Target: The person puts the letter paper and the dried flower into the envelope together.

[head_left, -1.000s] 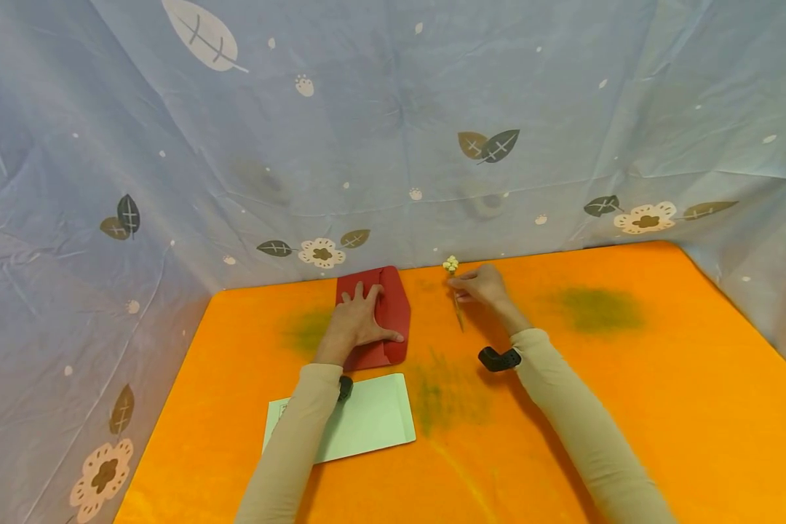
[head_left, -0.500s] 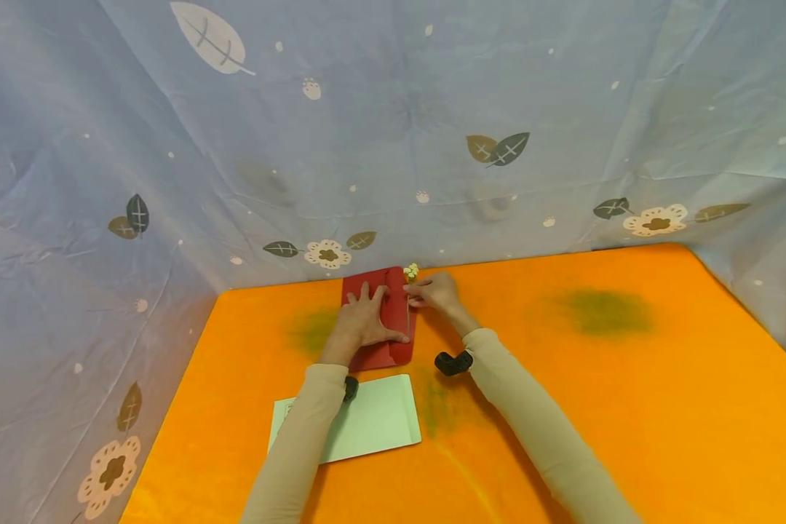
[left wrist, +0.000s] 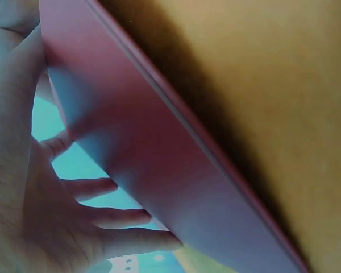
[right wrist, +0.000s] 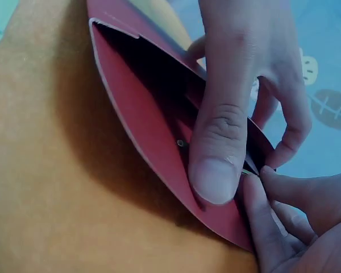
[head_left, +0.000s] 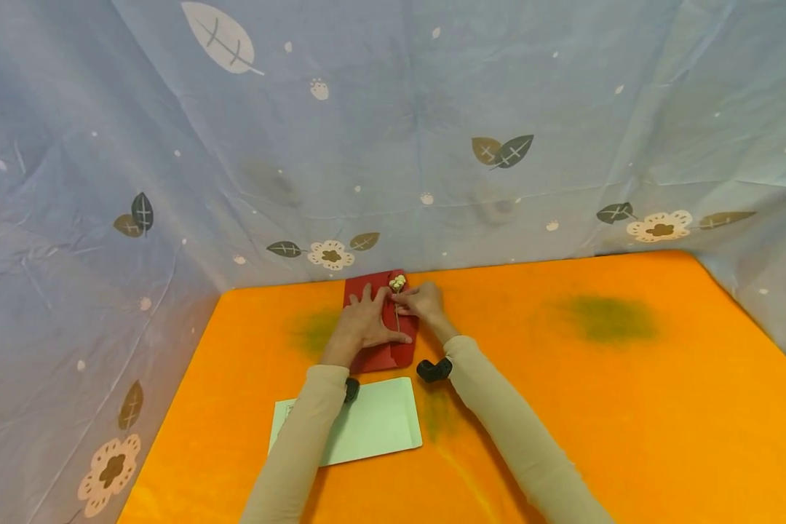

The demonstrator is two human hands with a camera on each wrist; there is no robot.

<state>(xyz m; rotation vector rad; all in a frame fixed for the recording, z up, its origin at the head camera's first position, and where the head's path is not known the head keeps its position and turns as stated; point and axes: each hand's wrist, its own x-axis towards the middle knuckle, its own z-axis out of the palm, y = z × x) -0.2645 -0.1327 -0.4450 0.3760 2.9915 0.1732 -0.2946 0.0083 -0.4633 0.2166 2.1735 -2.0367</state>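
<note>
A red envelope (head_left: pixel 372 358) lies at the back of the table, its flap turned to the right. My left hand (head_left: pixel 364 324) rests on it with fingers spread. In the right wrist view, the left thumb (right wrist: pixel 216 176) presses on the flap and the envelope's mouth gapes. Straight left fingers touch the envelope's edge in the left wrist view. My right hand (head_left: pixel 423 300) pinches the thin stem of a small flower sprig (head_left: pixel 397 282) with a cream-yellow head. The sprig is over the flap at the mouth; whether its stem lies inside is unclear.
A pale green envelope (head_left: pixel 376 422) lies in front of the red one, partly under my left forearm. An orange cloth (head_left: pixel 563 407) covers the table. A blue patterned curtain (head_left: pixel 367 145) hangs behind and at the sides.
My right hand has carried the flower sprig leftward from beside the red envelope to over its flap. My left hand has stayed on the envelope.
</note>
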